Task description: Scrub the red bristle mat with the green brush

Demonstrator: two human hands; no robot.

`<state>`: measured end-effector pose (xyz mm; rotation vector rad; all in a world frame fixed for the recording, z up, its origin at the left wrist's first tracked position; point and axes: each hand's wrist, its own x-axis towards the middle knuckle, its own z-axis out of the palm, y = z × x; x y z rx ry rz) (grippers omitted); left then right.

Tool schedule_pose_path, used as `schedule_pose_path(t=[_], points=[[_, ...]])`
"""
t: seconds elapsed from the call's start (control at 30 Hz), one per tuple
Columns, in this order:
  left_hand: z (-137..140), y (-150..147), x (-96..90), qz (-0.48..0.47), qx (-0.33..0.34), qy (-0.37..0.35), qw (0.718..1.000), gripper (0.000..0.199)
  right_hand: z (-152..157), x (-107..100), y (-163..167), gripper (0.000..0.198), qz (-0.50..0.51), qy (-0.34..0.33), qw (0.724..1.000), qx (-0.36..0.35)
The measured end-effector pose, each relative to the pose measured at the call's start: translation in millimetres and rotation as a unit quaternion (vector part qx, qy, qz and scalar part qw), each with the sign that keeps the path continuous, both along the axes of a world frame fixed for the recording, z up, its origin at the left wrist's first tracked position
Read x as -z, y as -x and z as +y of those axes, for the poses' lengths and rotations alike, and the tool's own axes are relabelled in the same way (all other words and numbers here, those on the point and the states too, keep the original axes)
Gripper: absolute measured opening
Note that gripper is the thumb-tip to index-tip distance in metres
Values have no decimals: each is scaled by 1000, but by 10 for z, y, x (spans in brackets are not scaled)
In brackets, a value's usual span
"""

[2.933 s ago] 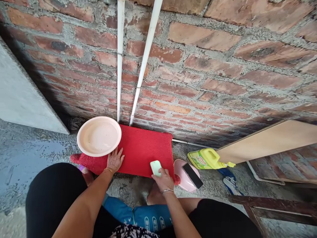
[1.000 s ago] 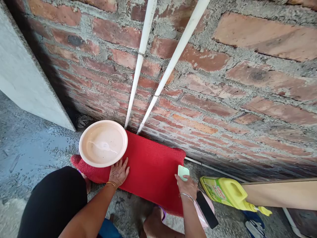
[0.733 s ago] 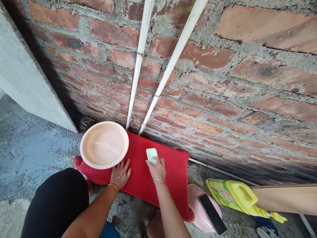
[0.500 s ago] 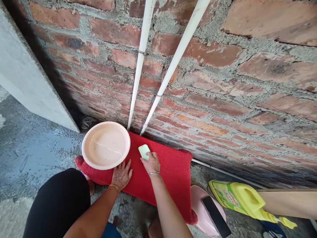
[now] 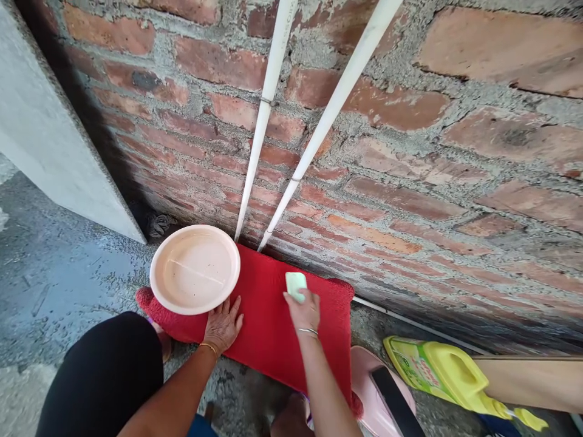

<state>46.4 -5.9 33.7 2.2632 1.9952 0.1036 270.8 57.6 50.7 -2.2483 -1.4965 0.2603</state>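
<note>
A red, towel-like cloth (image 5: 268, 321) lies spread flat over a support I cannot make out. My left hand (image 5: 223, 326) rests on it with the fingers spread, beside a pale pink basin (image 5: 195, 273) that sits on the cloth's left end. The fingertips are close to the basin's rim. Over the right half of the cloth, my right hand (image 5: 304, 311) is closed around a pale green rounded block (image 5: 296, 284). Whether it is a soap bar or a brush back I cannot tell; its underside is hidden.
Two white pipes (image 5: 291, 176) run down the brick wall (image 5: 401, 200) behind the cloth. To the right are a pink stool-like surface (image 5: 364, 376) with a black phone (image 5: 396, 400) on it, and a yellow detergent bottle (image 5: 450, 370). A grey slab (image 5: 59, 139) leans at left.
My right hand has slid to the right across the red cloth with the pale green block. My left hand and the basin stay where they were.
</note>
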Motion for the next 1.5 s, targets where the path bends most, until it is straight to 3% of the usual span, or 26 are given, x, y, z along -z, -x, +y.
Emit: schedule_pose_path(t=[0.17,0.27,0.37,0.47,0.63,0.73,0.8,0.87,1.0,1.1,1.17,1.23,1.33,1.5], points=[[10,-9,-14,11,0,7,1000,48,423,-81,901,26,14,38,984,-174],[10,-14,-13,13,-1,11,1000,48,610,-132,1007,26,-6,67,976,-208],[8,-16,-4,10,-3,11,1000,48,674,-137,634,27,-22,80,979,-184],[5,-14,-1,8,-3,9,1000,48,579,-129,-52,26,-23,78,991,-109],[-4,-6,-11,6,1,3,1000,48,127,-165,-1191,38,-16,101,988,114],[-11,-3,-14,11,3,-1,1000,48,-132,-185,-1508,44,-14,128,960,248],[-13,-3,-18,15,5,-2,1000,48,-214,-176,-1475,45,-8,111,958,265],[-11,-4,-27,19,5,-1,1000,48,-205,-149,-1247,44,8,69,973,219],[-5,-8,-46,25,5,4,1000,48,5,-71,-440,36,45,27,997,51],[-5,-9,-48,24,2,4,1000,48,183,-17,100,29,37,20,994,-100],[-5,-10,-45,23,0,2,1000,48,256,13,272,27,17,21,988,-153],[-3,-10,-44,23,0,0,1000,48,280,35,250,26,1,29,987,-158],[1,-11,-51,26,3,2,1000,48,204,37,-108,25,-1,42,993,-106],[-4,-11,-58,19,4,3,1000,48,-197,-50,-1092,33,5,62,995,81]])
